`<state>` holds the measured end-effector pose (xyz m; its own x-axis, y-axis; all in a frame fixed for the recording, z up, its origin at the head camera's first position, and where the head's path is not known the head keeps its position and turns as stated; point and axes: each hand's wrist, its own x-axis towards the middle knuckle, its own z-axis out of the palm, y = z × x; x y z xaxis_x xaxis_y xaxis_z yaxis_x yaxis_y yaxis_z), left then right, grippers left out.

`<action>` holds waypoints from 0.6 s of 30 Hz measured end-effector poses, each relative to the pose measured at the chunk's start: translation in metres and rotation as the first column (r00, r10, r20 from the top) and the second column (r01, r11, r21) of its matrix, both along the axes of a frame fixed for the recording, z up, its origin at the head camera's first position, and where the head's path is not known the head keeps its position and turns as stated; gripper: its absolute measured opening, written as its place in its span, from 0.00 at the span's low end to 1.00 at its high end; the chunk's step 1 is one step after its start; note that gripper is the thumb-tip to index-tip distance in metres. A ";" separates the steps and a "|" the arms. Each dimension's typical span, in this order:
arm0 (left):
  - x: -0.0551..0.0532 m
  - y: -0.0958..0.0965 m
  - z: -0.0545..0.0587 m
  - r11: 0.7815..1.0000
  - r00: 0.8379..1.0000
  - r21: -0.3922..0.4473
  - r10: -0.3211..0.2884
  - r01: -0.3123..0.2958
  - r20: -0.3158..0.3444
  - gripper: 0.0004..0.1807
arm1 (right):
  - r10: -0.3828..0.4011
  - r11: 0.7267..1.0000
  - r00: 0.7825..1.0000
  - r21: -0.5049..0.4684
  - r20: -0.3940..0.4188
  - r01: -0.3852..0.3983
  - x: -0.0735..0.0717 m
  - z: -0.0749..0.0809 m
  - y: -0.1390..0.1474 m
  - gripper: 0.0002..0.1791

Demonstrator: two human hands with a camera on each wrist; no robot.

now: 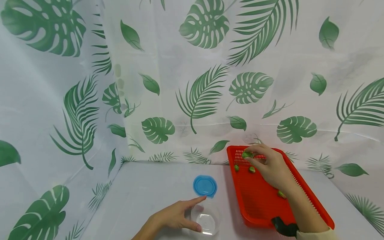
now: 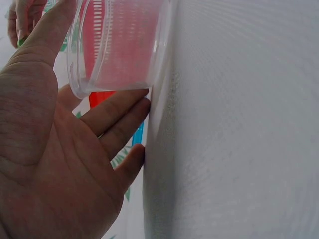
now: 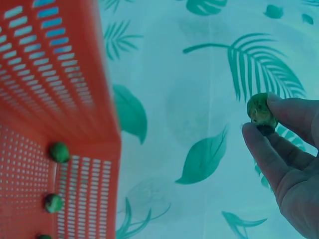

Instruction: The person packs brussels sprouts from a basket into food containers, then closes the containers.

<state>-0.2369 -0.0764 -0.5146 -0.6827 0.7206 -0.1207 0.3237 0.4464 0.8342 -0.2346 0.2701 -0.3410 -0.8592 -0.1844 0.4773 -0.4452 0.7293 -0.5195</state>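
Observation:
My right hand (image 1: 271,166) pinches a Brussels sprout (image 3: 261,110) between thumb and fingertips, raised over the far end of the red basket (image 1: 255,206). Inside that basket lie several more sprouts, two near its far left corner, and one sprout (image 1: 281,194) partly behind my right forearm. To the left, a clear plastic tub (image 1: 207,221) stands on the table, its mouth upward. My left hand (image 1: 177,215) is beside it, thumb and index finger extended along its sides. In the left wrist view, the other fingers (image 2: 117,112) lie fairly straight against the tub's side.
A blue lid (image 1: 205,186) lies flat on the white table (image 1: 150,186), just beyond the tub. Leaf-patterned sheeting (image 1: 195,83) rises behind the table and on both sides. The basket's raised slotted walls stand right of the tub.

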 end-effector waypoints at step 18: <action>0.000 0.001 0.002 1.000 1.000 -0.007 0.010 -0.010 0.020 0.49 | 0.095 0.992 0.994 -0.078 -0.061 -0.099 0.028 -0.015 -0.032 0.17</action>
